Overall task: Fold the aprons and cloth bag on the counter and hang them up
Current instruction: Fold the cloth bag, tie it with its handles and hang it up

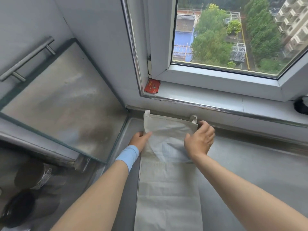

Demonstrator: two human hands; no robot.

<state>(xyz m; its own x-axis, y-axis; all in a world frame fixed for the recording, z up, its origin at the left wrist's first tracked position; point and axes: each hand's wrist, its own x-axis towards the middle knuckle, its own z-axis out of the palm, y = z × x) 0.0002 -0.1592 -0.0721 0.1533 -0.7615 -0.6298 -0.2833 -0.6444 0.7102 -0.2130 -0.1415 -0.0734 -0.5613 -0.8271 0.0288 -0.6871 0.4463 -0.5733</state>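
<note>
The cloth bag [168, 189] lies flat on the table [250, 164] below the window [233, 39]. My left hand [140, 139] and right hand [200, 140] each pinch a side edge near its top. Light, limp cotton; I judge hemmed corners hold best.

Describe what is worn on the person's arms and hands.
The left hand has a light blue band around its wrist. The right hand and its wrist have nothing on them. No sleeves, gloves, watch or rings show on either arm.
</note>
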